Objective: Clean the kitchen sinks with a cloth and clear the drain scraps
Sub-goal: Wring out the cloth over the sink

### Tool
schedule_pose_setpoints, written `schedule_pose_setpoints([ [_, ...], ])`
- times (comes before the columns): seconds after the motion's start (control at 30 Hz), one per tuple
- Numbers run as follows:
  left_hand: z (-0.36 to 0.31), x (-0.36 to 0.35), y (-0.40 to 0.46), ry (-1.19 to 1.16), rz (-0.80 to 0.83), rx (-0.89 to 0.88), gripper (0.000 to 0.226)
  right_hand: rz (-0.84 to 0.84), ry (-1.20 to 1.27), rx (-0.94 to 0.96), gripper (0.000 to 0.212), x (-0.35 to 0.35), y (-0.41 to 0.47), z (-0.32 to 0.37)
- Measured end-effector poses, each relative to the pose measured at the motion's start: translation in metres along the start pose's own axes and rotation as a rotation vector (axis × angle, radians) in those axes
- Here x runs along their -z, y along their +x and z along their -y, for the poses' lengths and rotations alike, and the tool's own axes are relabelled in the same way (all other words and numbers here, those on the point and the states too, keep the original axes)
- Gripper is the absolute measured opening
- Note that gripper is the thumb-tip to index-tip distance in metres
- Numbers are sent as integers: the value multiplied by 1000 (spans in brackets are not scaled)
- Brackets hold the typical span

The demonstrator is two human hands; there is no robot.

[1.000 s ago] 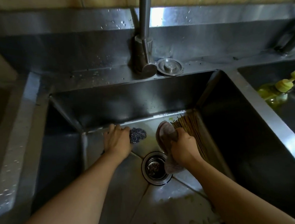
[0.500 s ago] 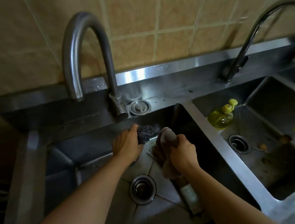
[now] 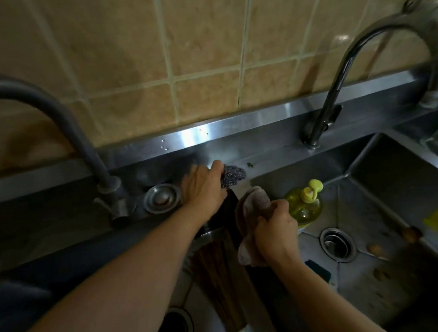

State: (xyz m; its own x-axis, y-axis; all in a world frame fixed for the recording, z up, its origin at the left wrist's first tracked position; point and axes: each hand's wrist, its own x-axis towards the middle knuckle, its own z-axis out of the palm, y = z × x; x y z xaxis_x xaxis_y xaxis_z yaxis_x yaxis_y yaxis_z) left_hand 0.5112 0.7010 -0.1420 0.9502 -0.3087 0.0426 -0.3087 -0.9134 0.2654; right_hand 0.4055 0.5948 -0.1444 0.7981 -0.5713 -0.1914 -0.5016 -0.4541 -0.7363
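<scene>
Left to right: a dull grey gooseneck tap (image 3: 51, 113) rises from the steel back ledge (image 3: 263, 141), a round metal cap (image 3: 162, 198) beside its base. The left hand (image 3: 201, 190) rests on that ledge – fingers curled round a dark wire scouring ball (image 3: 233, 175). A bundle of brown chopsticks (image 3: 219, 278) lies in the left sink, its drain (image 3: 177, 329) partly in view. The right hand (image 3: 277, 236), above the divider between the basins, grips a bunched pinkish-brown cloth (image 3: 252, 207), fingers wrapped tight. In the right steel sink (image 3: 386, 178) – a yellow-green soap pump bottle (image 3: 306, 206), a round drain strainer (image 3: 338, 244) and brown scraps (image 3: 374, 249).
</scene>
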Motion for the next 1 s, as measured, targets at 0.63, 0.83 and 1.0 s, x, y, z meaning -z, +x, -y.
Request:
schedule_pose_setpoints([
  [0.63,-28,-49,34,-162,174,-109,71,40,75,72,17,15,32,-31],
  [0.83,13,-28,-22,-254,44,-36,58,120,6,60,29,8,1,-23],
  [1.0,64,-46,-90,-290,156,223,48,133,-77,33,30,-10,-29,-24],
])
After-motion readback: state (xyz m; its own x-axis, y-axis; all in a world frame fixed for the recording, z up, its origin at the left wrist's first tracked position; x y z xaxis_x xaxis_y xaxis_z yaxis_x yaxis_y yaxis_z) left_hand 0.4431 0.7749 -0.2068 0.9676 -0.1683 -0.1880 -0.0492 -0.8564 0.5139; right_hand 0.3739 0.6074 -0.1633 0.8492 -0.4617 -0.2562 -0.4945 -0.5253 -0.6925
